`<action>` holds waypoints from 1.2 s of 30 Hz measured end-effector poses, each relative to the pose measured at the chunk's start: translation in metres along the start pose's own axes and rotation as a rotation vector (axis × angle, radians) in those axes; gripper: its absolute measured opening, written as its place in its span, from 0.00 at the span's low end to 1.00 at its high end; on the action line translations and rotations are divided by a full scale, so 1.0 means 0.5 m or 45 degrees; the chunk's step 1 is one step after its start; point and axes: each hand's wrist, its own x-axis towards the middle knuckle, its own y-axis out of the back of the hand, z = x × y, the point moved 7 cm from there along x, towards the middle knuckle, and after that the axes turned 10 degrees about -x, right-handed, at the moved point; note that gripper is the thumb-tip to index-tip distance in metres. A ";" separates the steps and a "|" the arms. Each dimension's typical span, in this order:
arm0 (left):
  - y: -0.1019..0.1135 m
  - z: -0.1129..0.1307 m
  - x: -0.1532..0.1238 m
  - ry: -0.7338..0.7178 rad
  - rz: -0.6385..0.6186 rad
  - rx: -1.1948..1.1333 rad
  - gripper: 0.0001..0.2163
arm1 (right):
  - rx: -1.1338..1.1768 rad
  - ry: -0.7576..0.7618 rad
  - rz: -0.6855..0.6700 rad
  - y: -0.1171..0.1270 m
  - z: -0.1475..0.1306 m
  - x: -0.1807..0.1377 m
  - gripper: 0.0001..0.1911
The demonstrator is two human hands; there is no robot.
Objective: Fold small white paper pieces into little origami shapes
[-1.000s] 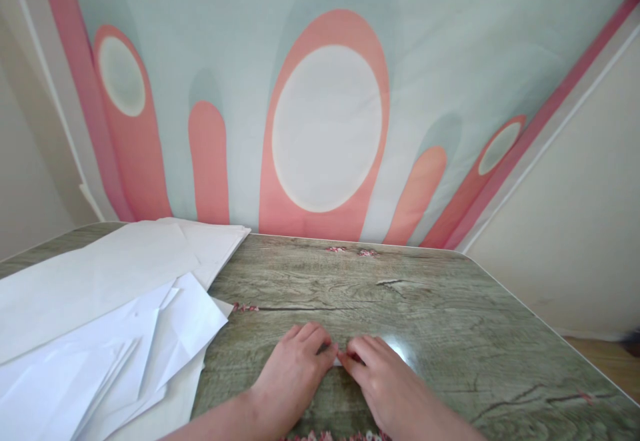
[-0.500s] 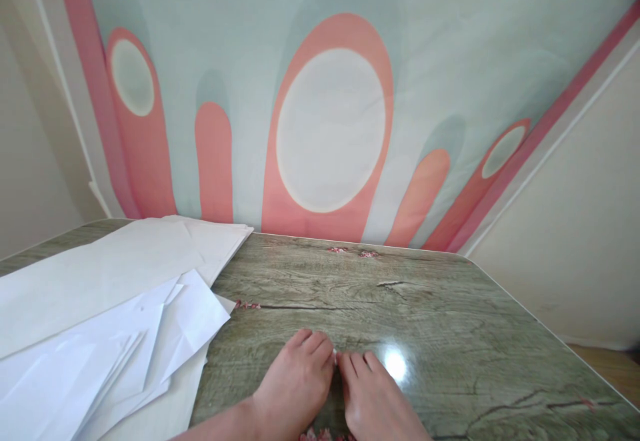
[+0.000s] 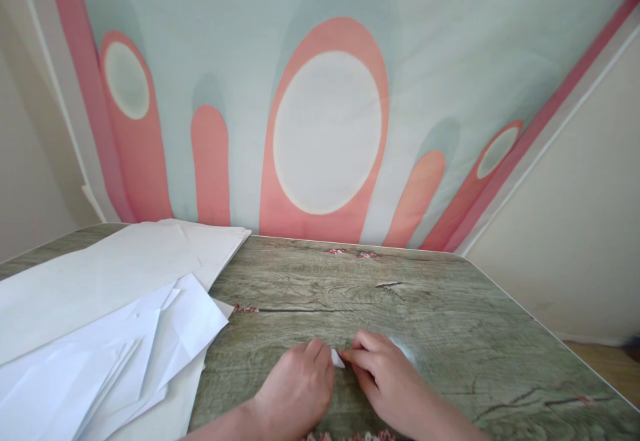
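Note:
A small folded piece of white paper (image 3: 337,359) shows between my hands, low over the wood-grain table (image 3: 425,314). My left hand (image 3: 299,382) is closed on the paper's left side, and the fingers cover most of it. On the other side, my right hand (image 3: 383,367) has its thumb and forefinger pinched together right at the paper's tip. Whether those fingertips grip the tip or only touch it is hard to make out.
Large white sheets (image 3: 115,247) lie stacked on the table's left part. Smaller folded and cut white papers (image 3: 195,311) rest on top of them. Behind the table's far edge stands a wall covering (image 3: 240,161) with pink shapes.
My right hand has turned and lifted slightly to the right, its fingers now in a pinch. More of the white paper shows between the hands. My left hand has barely moved.

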 end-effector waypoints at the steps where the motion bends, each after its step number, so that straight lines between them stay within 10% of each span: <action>1: 0.001 0.000 -0.001 -0.012 0.002 -0.005 0.03 | 0.082 -0.056 0.003 -0.004 0.005 0.003 0.13; 19: 0.012 -0.069 -0.015 0.110 0.449 -0.773 0.04 | -0.182 0.162 0.406 -0.003 -0.020 -0.004 0.09; 36: 0.014 -0.072 -0.014 0.055 0.414 -0.743 0.09 | 0.007 0.187 0.450 0.007 -0.036 -0.004 0.09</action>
